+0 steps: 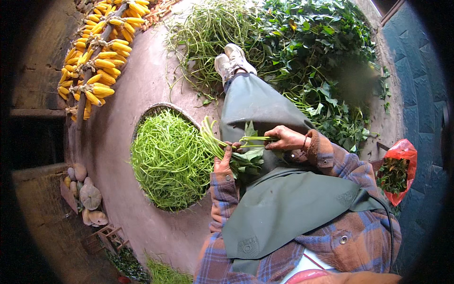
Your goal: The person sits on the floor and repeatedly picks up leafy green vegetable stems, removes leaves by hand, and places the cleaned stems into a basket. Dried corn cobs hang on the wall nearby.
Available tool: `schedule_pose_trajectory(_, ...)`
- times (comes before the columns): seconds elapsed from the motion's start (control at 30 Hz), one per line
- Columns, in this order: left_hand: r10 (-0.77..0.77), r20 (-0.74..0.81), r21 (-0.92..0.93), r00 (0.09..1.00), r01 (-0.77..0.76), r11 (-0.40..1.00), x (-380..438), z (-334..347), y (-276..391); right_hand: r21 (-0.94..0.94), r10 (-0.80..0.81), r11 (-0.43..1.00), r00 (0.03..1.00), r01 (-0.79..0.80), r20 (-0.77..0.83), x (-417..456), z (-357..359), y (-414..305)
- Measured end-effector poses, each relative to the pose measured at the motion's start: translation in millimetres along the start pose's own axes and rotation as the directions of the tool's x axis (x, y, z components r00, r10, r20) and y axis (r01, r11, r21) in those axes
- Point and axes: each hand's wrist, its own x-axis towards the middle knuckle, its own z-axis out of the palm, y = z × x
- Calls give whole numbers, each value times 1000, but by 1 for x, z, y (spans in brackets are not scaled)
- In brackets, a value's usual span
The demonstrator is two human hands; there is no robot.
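Observation:
My left hand (224, 159) grips a bunch of green leaf stalks (210, 139), whose bare ends stick out toward the basket. Broad green leaves (250, 161) hang from this bunch over my lap. A little to the right, my right hand (283, 138) pinches a few thin green stems (256, 138) between thumb and fingers; they stretch across to my left hand. Beside my left hand stands a round woven basket (166, 104) heaped with cut green stalks (166, 159). A dark green apron (262, 103) covers my lap and legs.
Leafy vines (319, 46) and stripped stems (212, 32) lie piled around my shoes (236, 60). Corn cobs (106, 64) hang from a pole at upper left. Pumpkins (90, 197) and a small wooden stool (111, 236) sit at lower left. A red plastic bag (408, 156) holds leaves at right.

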Motion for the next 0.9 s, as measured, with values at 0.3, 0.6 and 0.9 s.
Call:
schedule_pose_trajectory(0.3, 132, -36, 92, 991, -128, 988, 3, 4, -12, 476, 172, 866, 802, 155, -572, 3, 12, 1)
schedule_pose_trajectory(0.6, -1, 128, 13, 992, -1, 1000, 5, -12, -11, 165, -305, 923, 923, 347, -234, 19, -11, -21)
schedule_pose_trajectory(0.9, 39, 89, 201, 995, -56, 978, 3, -2, -6, 271, -106, 953, 986, 137, -125, 11, -1, -17)
